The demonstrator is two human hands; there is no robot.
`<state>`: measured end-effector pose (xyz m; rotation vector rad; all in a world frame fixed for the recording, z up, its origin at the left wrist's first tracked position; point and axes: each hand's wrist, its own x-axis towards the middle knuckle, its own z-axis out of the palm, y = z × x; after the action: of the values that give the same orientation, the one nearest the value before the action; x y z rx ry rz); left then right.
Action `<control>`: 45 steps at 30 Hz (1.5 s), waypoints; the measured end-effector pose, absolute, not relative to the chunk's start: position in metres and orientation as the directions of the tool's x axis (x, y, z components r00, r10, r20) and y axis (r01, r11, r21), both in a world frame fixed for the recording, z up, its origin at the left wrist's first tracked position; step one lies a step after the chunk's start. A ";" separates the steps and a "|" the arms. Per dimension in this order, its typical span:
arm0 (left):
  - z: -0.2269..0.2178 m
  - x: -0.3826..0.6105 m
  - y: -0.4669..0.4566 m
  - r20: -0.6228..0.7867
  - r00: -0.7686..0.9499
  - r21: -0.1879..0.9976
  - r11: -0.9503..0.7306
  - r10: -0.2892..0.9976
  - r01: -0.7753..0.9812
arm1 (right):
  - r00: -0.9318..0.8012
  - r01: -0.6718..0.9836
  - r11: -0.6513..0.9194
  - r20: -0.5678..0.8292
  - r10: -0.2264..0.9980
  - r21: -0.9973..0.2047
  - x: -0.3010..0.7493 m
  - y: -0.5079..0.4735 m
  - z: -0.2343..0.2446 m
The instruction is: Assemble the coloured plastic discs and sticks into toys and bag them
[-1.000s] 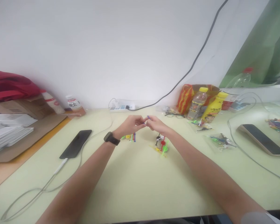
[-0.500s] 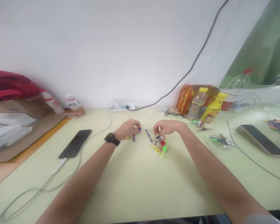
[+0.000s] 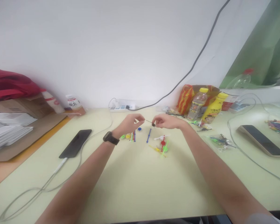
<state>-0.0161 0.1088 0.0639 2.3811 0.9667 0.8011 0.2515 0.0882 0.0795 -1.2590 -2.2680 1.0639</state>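
My right hand (image 3: 164,121) pinches a black plastic arrow (image 3: 153,124) just above the table; its thin shaft points left. Across from it, my left hand (image 3: 132,122) curls thumb and forefinger together close to the arrow's tip. Anything between those fingertips is too small to make out. Below the left hand lies a round blue disc (image 3: 139,129). A blue arrow (image 3: 149,135) rests between the hands. White (image 3: 162,137), red (image 3: 163,142), yellow (image 3: 157,150) and green (image 3: 165,148) arrows lie in a loose group below my right hand.
Small coloured pieces (image 3: 128,136) sit beside the left wrist. A phone (image 3: 76,143) with a cable lies left. A power strip (image 3: 121,108) stands by the wall. Bottles (image 3: 197,104), glasses (image 3: 175,113) and a bag of parts (image 3: 220,141) are at the right.
My left hand has let go of the blue disc and lifted slightly. My right hand has raised the black arrow off the group. The blue arrow now lies turned another way.
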 end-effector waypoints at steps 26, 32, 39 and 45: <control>0.031 0.000 0.099 0.295 0.651 0.378 -0.711 0.700 0.593 | -0.169 0.630 -0.121 -0.287 0.943 -0.767 0.209 0.092 0.040; 0.032 -0.004 0.106 0.340 0.691 0.245 -0.769 0.638 0.590 | -0.360 0.800 0.154 -0.259 0.896 -0.581 0.237 0.089 0.067; 0.028 0.003 0.097 0.257 0.755 0.229 -0.797 0.603 0.558 | -0.513 0.836 0.341 -0.389 0.766 -0.430 0.256 0.083 0.081; 0.018 0.006 0.094 0.325 0.724 0.160 -0.790 0.608 0.592 | -0.509 0.832 0.333 -0.372 0.776 -0.443 0.249 0.086 0.072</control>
<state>0.0056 0.0939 0.0185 2.8752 1.0006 0.5670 0.2489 0.0865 0.0718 -1.5977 -2.6396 0.9716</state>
